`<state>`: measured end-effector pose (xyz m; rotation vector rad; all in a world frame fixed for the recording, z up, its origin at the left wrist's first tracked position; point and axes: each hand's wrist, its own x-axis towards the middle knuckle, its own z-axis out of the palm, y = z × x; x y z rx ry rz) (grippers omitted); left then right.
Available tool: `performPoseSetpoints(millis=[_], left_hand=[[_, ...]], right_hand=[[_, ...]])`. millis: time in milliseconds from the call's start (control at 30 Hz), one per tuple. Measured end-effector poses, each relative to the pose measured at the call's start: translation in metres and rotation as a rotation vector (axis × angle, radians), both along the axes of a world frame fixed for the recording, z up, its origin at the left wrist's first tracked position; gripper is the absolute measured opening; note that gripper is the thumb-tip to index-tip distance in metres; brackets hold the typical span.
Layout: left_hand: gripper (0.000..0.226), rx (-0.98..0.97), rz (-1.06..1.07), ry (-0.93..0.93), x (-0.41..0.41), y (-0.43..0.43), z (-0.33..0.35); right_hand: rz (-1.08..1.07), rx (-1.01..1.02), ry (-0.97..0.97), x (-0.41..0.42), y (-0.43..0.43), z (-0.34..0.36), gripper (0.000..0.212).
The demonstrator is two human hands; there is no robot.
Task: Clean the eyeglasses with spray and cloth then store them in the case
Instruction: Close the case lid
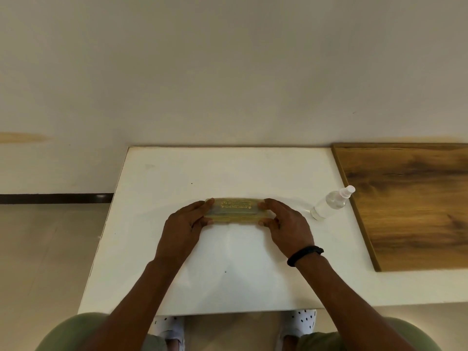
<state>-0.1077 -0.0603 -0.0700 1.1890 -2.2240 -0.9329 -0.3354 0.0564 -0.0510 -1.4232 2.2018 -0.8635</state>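
Observation:
A translucent yellow eyeglass case (pixel 236 211) lies closed on the white table (pixel 228 274), its lid printed with gold lettering. My left hand (pixel 186 224) grips its left end, thumb on top. My right hand (pixel 283 222), with a black band on the wrist, grips its right end. A small clear spray bottle (pixel 331 202) with a white nozzle lies on its side to the right of the case, apart from my hands. The eyeglasses and the cloth are not visible; dark shapes show faintly through the case.
A brown wooden board (pixel 410 203) covers the table's right part, just beyond the bottle. The table's back edge meets a pale wall (pixel 228 72). The floor (pixel 45 249) drops away past the left edge. My knees and shoes show below the front edge.

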Motion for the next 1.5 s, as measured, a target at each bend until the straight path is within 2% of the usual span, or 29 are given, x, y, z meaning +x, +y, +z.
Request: performPoseSetpoints(millis=[100, 333, 500, 867, 1033, 1100, 1167, 1267, 1333, 1433, 1500], left_hand=[[0.05, -0.017, 0.0, -0.011, 0.0, 0.0, -0.001], [0.05, -0.05, -0.02, -0.002, 0.002, -0.002, -0.005], [0.053, -0.051, -0.021, -0.006, 0.002, -0.001, -0.005], [0.046, -0.061, -0.028, -0.034, 0.001, -0.003, -0.005], [0.047, -0.043, -0.035, -0.012, 0.001, -0.002, 0.0], [0.048, -0.026, -0.034, -0.002, 0.0, -0.001, 0.003], [0.049, -0.008, -0.028, 0.008, -0.001, -0.002, 0.004], [0.048, 0.014, -0.023, 0.02, -0.001, -0.001, 0.007], [0.047, 0.021, -0.02, 0.038, -0.002, 0.0, 0.008], [0.046, 0.036, -0.009, 0.042, -0.002, 0.001, 0.009], [0.047, 0.05, 0.007, 0.041, -0.002, 0.001, 0.01]], right_hand=[[-0.019, 0.0, -0.002, 0.001, 0.001, -0.001, 0.034], [-0.052, 0.003, -0.003, 0.003, 0.002, 0.001, 0.042], [-0.049, 0.013, 0.008, 0.004, 0.001, 0.003, 0.037], [-0.047, 0.012, -0.002, 0.006, 0.0, 0.006, 0.039], [0.021, 0.045, 0.088, 0.005, 0.002, 0.009, 0.031], [0.043, 0.048, 0.17, 0.005, 0.005, 0.015, 0.045], [0.009, -0.056, 0.221, 0.007, 0.009, 0.03, 0.055], [-0.135, -0.416, 0.288, 0.001, 0.015, 0.062, 0.054], [-0.283, -0.605, 0.344, -0.012, 0.021, 0.074, 0.064], [-0.493, -0.617, 0.355, -0.035, 0.033, 0.075, 0.085], [-0.599, -0.519, 0.204, -0.042, 0.039, 0.071, 0.1]])
